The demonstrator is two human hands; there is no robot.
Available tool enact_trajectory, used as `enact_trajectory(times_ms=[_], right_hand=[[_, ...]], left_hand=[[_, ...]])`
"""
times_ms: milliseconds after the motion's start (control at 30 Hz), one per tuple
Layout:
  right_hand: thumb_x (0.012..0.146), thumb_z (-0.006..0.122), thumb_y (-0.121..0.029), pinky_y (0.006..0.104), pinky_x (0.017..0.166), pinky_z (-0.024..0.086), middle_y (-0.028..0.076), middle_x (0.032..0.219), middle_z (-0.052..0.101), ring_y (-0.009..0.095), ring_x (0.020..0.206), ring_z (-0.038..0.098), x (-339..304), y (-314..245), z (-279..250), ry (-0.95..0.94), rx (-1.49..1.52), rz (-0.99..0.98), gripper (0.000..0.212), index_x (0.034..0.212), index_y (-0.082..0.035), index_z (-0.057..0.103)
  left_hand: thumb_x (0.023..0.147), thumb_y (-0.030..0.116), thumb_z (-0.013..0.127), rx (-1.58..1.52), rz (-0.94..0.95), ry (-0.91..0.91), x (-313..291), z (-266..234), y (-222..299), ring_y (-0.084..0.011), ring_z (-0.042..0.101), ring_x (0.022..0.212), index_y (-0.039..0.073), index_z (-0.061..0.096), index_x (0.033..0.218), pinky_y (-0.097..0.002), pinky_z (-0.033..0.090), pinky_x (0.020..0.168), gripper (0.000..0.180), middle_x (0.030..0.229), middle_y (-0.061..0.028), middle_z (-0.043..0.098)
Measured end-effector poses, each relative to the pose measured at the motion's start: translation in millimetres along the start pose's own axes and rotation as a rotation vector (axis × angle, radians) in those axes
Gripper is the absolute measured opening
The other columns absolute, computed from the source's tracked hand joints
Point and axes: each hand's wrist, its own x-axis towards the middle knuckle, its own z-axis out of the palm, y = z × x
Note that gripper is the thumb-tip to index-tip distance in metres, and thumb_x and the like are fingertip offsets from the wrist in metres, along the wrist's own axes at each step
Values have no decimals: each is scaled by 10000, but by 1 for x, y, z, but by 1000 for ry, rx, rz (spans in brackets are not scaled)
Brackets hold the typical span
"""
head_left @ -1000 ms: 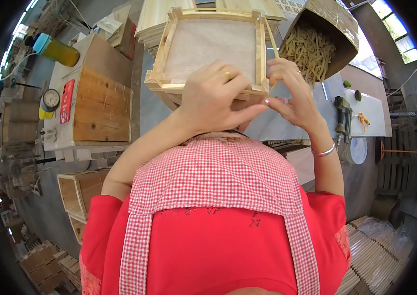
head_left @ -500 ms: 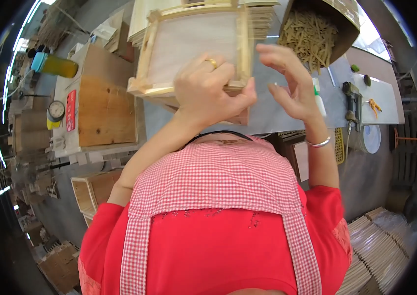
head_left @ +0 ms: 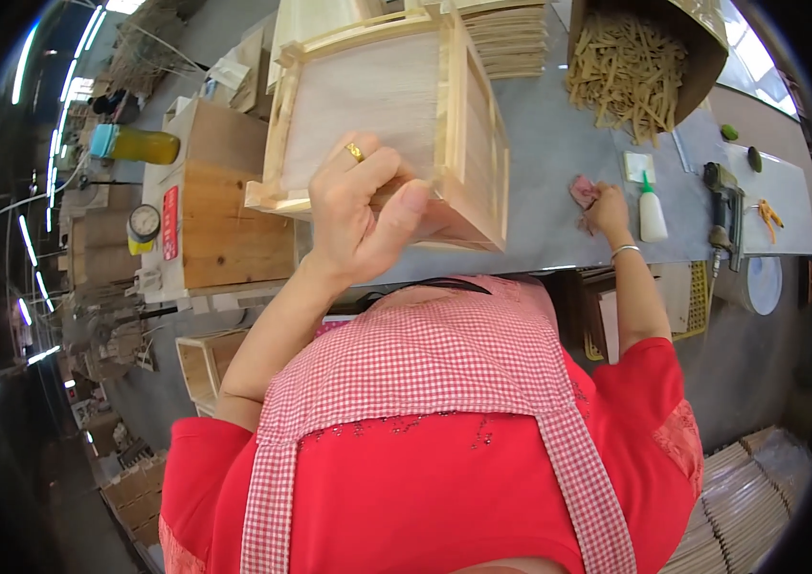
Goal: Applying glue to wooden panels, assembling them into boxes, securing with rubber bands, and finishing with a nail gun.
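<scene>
A pale wooden box point(head_left: 485, 143) with a framed translucent panel sits tilted on the grey worktable point(head_left: 545, 225), just ahead of me. My left hand point(head_left: 363, 215), a gold ring on one finger, has its fingers curled round the box's near rail beside the front corner. Part of the grip is hidden behind the hand. Out to the right, my right hand point(head_left: 609, 212) pinches a small crumpled pink cloth point(head_left: 582, 191) at the tabletop. Near that hand stands a white squeeze bottle point(head_left: 653, 216) with a green nozzle, with a small whitish pad point(head_left: 638, 166) behind it.
A cardboard box point(head_left: 707, 72) of thin wood strips lies at the back right. Farther right are a nail gun point(head_left: 723, 210) and orange-handled pliers point(head_left: 767, 220). Stacked thin boards point(head_left: 506, 43) sit behind the wooden box. A wooden crate point(head_left: 238, 206) stands left.
My right hand has moved right and down from beside the box to the tabletop, and now holds the pink cloth. The wooden box has turned, showing more of its right side.
</scene>
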Motion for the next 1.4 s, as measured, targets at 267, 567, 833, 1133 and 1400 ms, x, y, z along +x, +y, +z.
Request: enact_trajectory(times_ms=[267,567,833,1133,1400], right_hand=[[796,703,9,337,695,526,85,990,641,172,858,632,-125,-161,-166,61,1469,-505,364,1150,19,622],[754,654,22,267,589,463,77,782,569,135,644,537,-152,-254,-197,473,1060,-718,224,977,16,624],[836,578,65,239,666,505,21,910,637,87,773,603,-178,-229,-189,649,1105,-525,323,1149,1,622],[852,598,-56,344,813,526,168,1036,687,279,888,664,-150,-138,-112,666,427,71,269,1107,-13,673],[949,596,-58,330,905,495,143,1064,706,250,1000,656,-165,-285,-188,1106,616,-477,212,1117,-9,716]], left_hand=[[877,168,501,-250,-12,-124,-3,-14,-10,-271,494,731,-6,657,881,-370,404,696,234,740,-109,530],[883,228,496,-267,74,-71,0,-8,-16,-326,515,746,20,666,849,-423,419,705,271,750,-152,562],[887,270,505,-320,91,-147,3,-6,-28,-358,534,752,23,631,712,-455,429,687,328,689,-176,559],[877,184,575,-272,202,-102,0,-21,-21,-326,610,822,-13,712,941,-404,477,740,248,834,-188,647],[917,183,595,-519,125,479,-36,-92,-62,-237,610,849,-19,661,1077,-367,496,891,267,939,-143,660]])
